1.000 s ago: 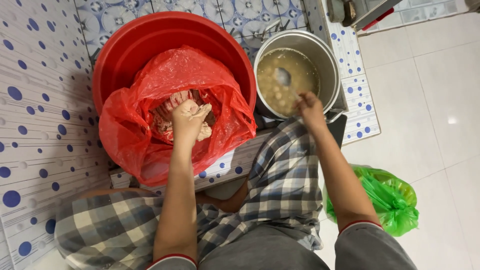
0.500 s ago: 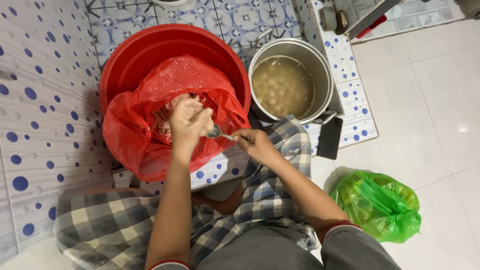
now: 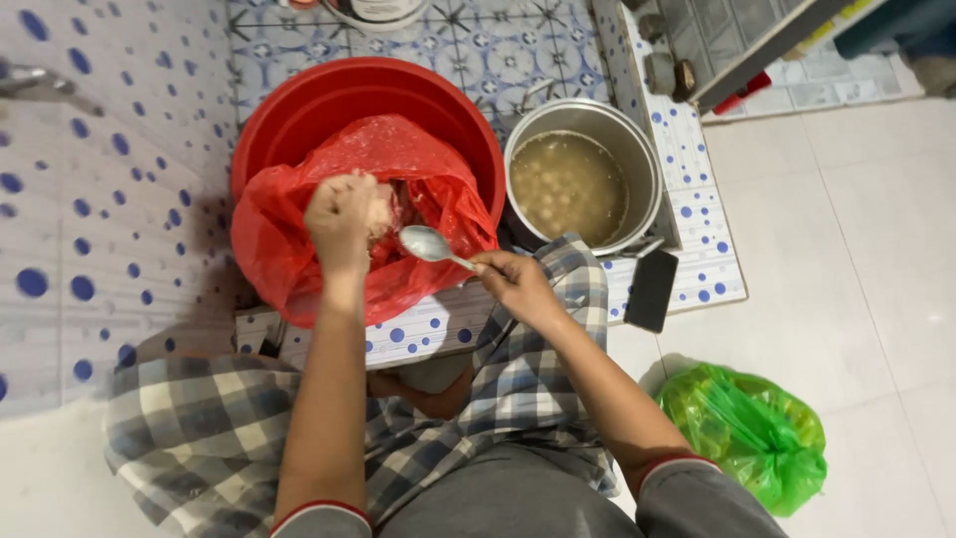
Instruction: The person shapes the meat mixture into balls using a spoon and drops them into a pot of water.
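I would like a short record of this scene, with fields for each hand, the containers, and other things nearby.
left hand: closed around a pale lump of food, over the red bag
right hand: holds a metal spoon, bowl toward the left hand
red bag: open, inside a red basin
metal pot: right of the basin, holds cloudy broth with round pieces
floor: dark flat object by the pot; green bag beside the person's right arm

Your grey short sleeves, edged with red-and-white cuffs, sit at 5 and 7 o'clock. Grey-and-white checked cloth drapes your lap. Left hand and right hand are bare.
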